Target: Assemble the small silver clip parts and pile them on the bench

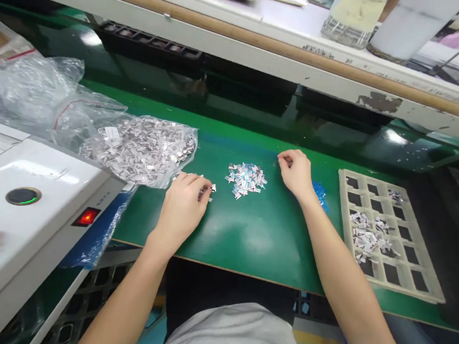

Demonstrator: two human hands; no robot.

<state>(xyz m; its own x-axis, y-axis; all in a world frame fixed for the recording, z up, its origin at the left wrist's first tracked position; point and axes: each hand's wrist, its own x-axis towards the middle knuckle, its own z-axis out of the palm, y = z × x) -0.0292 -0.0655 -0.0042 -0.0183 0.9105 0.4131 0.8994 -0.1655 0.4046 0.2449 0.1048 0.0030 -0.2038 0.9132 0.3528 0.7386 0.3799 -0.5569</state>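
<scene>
My left hand (pixel 185 203) is closed at the left of the green table, thumb and index finger pinched on a small silvery metal piece (pixel 213 188). A few more such pieces lie under and beside its fingers, partly hidden. To its right sits a loose pile of small metal pieces (pixel 246 180), some with blue film on them. My right hand (pixel 295 173) is beyond that pile on the right, its fingertips pinched together; whatever they hold is too small to make out. Close to the right wrist is a heap of blue film bits (pixel 319 196), partly covered by the forearm.
A clear bag full of metal pieces (pixel 146 150) lies left of the hands. A white machine (pixel 40 197) with a lit red switch stands at the near left. On the right rests a cream compartment tray (pixel 401 267) with pieces in several cells. A shelf (pixel 242 38) crosses the back.
</scene>
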